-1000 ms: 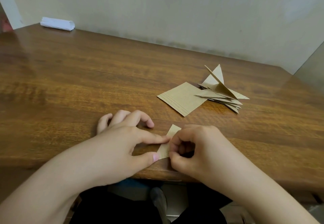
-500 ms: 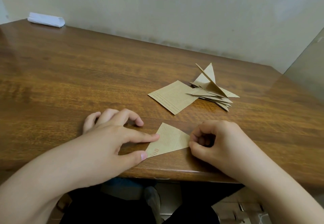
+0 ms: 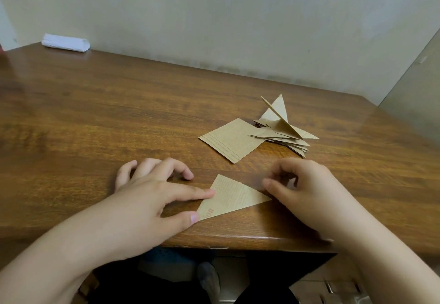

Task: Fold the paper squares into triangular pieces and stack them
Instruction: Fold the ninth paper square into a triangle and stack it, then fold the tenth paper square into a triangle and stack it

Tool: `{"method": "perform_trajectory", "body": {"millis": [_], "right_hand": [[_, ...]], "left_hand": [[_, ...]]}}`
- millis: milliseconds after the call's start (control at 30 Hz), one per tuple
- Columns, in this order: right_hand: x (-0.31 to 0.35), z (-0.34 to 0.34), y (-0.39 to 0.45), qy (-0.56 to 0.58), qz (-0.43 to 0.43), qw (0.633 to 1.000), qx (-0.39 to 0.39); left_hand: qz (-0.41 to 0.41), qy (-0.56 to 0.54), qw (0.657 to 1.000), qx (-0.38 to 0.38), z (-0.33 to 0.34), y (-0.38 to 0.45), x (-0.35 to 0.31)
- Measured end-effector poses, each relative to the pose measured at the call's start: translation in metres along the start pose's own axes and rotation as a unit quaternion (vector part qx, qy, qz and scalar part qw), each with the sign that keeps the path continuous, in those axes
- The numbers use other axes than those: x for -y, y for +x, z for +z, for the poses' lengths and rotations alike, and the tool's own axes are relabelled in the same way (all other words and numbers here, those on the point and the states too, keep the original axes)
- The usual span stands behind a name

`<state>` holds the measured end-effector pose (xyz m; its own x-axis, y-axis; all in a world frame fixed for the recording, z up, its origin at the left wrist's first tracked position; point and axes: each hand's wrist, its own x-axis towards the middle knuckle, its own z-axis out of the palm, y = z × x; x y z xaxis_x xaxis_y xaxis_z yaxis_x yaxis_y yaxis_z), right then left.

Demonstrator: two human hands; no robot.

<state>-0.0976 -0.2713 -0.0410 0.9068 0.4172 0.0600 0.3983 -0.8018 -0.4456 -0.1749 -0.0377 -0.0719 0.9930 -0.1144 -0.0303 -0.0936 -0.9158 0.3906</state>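
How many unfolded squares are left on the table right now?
1: a flat square lies left of the triangle stack, with its right corner tucked under that pile. Others may be hidden beneath it or the pile.

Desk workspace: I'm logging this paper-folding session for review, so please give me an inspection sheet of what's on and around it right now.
Surface: wooden desk, glossy, viewed from its near edge.
Job's things: one folded triangle lying flat near the front edge; one unfolded paper square behind it; a loose pile of triangles overlapping the square's right corner, with the top piece sprung open.
Clutter: white bundle at the far left corner.
Hands: left hand presses forefinger and thumb on the triangle's left edge; right hand is curled beside the triangle's right corner, holding nothing.
Cables: nothing seen.
Surroundings: plain wall behind the desk.
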Motion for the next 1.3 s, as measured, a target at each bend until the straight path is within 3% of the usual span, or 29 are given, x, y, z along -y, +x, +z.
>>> {"method": "perform_trajectory", "body": {"millis": [200,367,433,500,600,733,833,967,1067,1233,1300], "right_hand": [[0.021,0.014,0.012,0.006,0.007,0.998,0.055],[0.023,0.011,0.006,0.097,0.001,0.993,0.061],[0.021,0.004,0.003,0.193,0.006,0.980,0.053],[0.013,-0.010,0.004,0.300,0.019,0.954,-0.005],[-0.007,-0.036,0.021,0.363,0.039,0.917,-0.162],[-0.037,-0.045,0.065,0.291,0.098,0.920,-0.243],[-0.050,-0.027,0.093,0.201,0.140,0.947,-0.209],[-0.064,-0.004,0.110,0.065,0.130,0.977,-0.157],[-0.069,0.000,0.116,-0.051,0.149,0.979,-0.133],[-0.069,0.000,0.112,-0.089,0.119,0.983,-0.105],[-0.069,-0.001,0.109,-0.083,0.094,0.983,-0.137]], "left_hand": [[0.004,0.001,0.999,-0.053,0.006,-0.004,0.001],[-0.005,-0.008,0.994,-0.110,0.013,-0.003,-0.002],[0.004,-0.032,0.991,-0.132,0.011,0.004,-0.006],[0.025,-0.030,0.989,-0.144,0.004,0.015,-0.010],[0.068,-0.035,0.985,-0.153,-0.013,0.039,-0.015],[0.103,-0.010,0.987,-0.125,-0.021,0.084,-0.020],[0.097,-0.013,0.990,-0.102,-0.011,0.109,-0.021],[0.090,-0.013,0.992,-0.089,0.003,0.117,-0.013],[0.085,0.011,0.992,-0.090,0.003,0.118,-0.010],[0.060,0.039,0.992,-0.107,0.000,0.114,-0.010],[0.059,0.051,0.991,-0.104,-0.001,0.108,-0.012]]}}
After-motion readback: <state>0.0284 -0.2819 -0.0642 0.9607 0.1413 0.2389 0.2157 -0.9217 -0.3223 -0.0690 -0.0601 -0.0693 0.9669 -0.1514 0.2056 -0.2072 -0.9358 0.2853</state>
